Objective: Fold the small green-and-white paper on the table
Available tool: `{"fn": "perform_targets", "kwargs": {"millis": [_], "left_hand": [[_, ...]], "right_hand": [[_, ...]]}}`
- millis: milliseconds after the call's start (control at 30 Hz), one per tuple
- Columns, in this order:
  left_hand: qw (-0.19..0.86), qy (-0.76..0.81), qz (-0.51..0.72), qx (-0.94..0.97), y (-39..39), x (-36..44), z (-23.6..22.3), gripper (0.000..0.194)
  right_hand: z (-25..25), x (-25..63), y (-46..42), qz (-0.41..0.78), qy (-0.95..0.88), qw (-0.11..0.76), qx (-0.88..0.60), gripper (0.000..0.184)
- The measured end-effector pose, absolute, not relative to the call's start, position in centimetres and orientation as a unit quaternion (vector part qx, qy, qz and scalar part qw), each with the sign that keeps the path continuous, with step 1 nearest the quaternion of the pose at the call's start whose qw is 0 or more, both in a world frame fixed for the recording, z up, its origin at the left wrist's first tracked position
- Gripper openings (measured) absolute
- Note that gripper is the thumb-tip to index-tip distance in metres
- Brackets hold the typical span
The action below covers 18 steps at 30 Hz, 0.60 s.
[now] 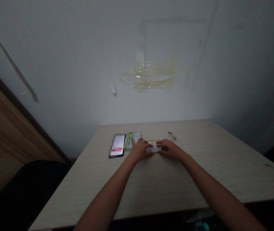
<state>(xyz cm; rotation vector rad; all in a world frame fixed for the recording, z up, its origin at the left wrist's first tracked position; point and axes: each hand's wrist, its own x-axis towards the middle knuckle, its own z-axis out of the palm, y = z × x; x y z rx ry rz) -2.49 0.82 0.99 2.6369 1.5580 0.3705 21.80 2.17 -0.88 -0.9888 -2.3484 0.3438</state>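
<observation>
A small white packet with a yellow far edge (pixel 153 146) lies on the table between my two hands. Fingers spread, my left hand (pixel 140 150) rests at its left side, and its outer fingers reach over a green-and-white printed packet or box (pixel 128 141). From the right, my right hand (pixel 172 149) lays its stretched fingers and thumb on the white packet. Something small and dark (pixel 165 149) shows below the right palm, too dim to name. Both hands cover parts of the white packet.
A phone with a lit screen (pixel 117 146) lies left of the green packet. Beyond my right hand is a small folded printed piece (pixel 172 135). The pale table (pixel 175 189) meets a wall with tape (pixel 149 77) stuck on it. A black shape (pixel 31 189) stands at left.
</observation>
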Motion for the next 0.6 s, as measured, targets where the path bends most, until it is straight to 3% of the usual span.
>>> {"fn": "perform_targets", "kwargs": {"millis": [400,600], "left_hand": [[0.029,0.51,0.11,0.853,1.0,-2.48,1.0,0.041],[0.033,0.51,0.102,0.853,1.05,-2.64,1.14,0.036]], "right_hand": [[-1.1,21.89,2.31,0.133,-0.875,0.285,-0.369,0.031],[-0.86,22.03,2.61,0.127,-0.873,0.288,-0.373,0.019]]}}
